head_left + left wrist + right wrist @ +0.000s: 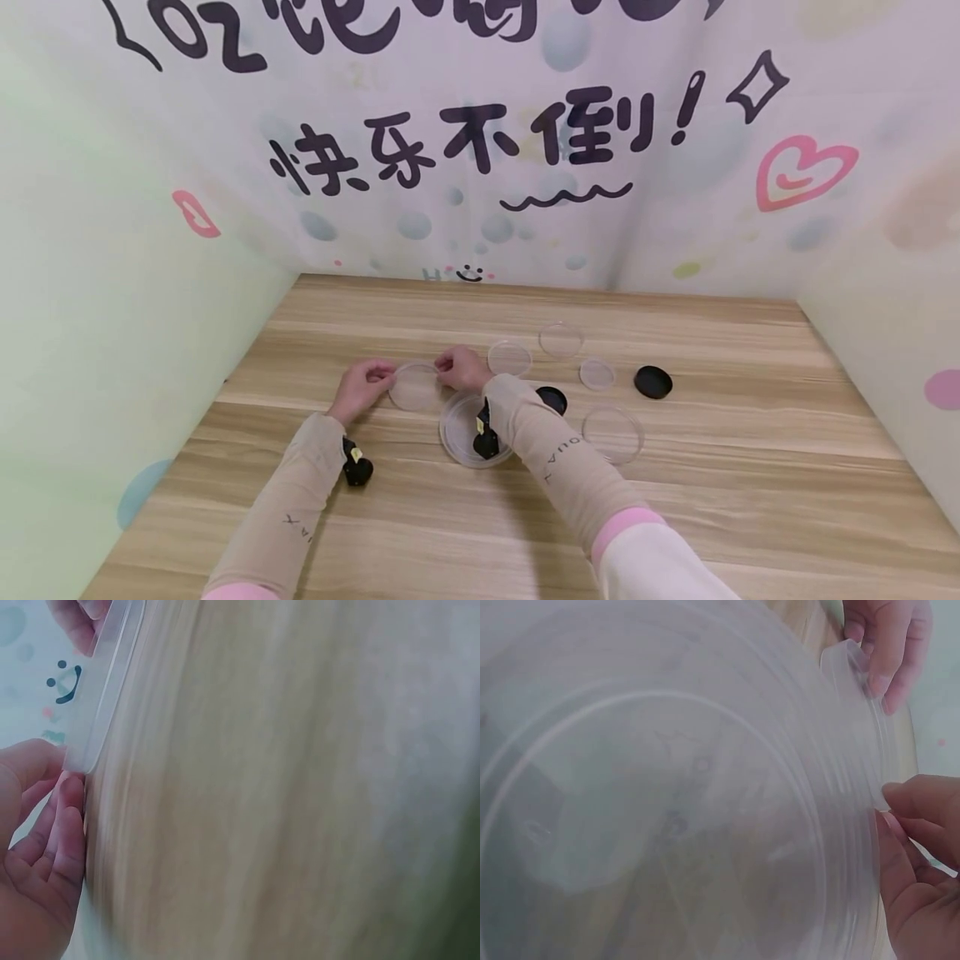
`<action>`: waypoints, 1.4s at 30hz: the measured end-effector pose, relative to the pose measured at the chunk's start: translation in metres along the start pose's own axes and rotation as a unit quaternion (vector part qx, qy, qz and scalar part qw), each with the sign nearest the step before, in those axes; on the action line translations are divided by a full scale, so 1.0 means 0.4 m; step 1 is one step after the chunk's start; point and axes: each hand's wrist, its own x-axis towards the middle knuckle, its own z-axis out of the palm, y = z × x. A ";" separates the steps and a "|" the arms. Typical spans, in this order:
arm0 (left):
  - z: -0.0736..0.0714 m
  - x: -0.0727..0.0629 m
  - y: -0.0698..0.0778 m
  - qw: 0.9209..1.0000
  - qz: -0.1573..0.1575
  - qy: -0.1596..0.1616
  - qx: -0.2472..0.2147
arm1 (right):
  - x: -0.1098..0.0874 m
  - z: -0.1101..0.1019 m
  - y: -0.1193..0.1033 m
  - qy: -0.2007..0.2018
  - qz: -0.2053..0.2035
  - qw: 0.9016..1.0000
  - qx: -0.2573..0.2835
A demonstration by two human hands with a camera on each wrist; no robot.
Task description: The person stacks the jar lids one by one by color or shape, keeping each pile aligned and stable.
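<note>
Both hands are on one clear round plastic lid (415, 386) with a short upright rim, low over the wooden table. My left hand (363, 387) pinches its left edge between thumb and fingers; the left wrist view shows the rim (105, 697) at those fingertips. From the right side, my right hand (461, 369) pinches the opposite edge, thumb on top in the right wrist view. Just below the right wrist lies a larger clear round container (453, 446), partly hidden by the wrist camera; its ridged surface (667, 825) fills much of the right wrist view.
Right of the hands lie several clear round pieces, among them a lid (510, 358), a smaller one (597, 374) and a wide one (613, 435). One black round cap (653, 382) lies farther right; another (553, 400) is partly behind the right sleeve. A printed curtain (480, 233) hangs behind the table.
</note>
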 end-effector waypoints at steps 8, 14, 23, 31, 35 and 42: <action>0.001 0.001 -0.003 0.999 -0.017 0.003 0.027 | -0.033 -0.019 -0.042 0.005 -0.011 1.000 -0.011; 0.003 0.000 0.004 1.000 -0.013 0.001 0.028 | 0.100 0.068 0.136 0.010 -0.023 0.999 0.023; 0.006 -0.003 0.019 1.000 -0.013 0.001 0.015 | -0.050 -0.035 -0.047 0.018 -0.008 1.000 0.019; -0.001 0.003 0.032 1.000 -0.019 -0.011 -0.011 | -0.268 -0.208 -0.325 0.008 0.025 0.998 0.063; -0.005 0.007 0.041 1.000 -0.017 -0.012 -0.003 | -0.323 -0.248 -0.388 0.017 0.026 0.998 0.057; -0.007 0.010 0.063 0.998 -0.040 -0.033 -0.024 | -0.333 -0.269 -0.382 0.021 0.007 0.998 0.059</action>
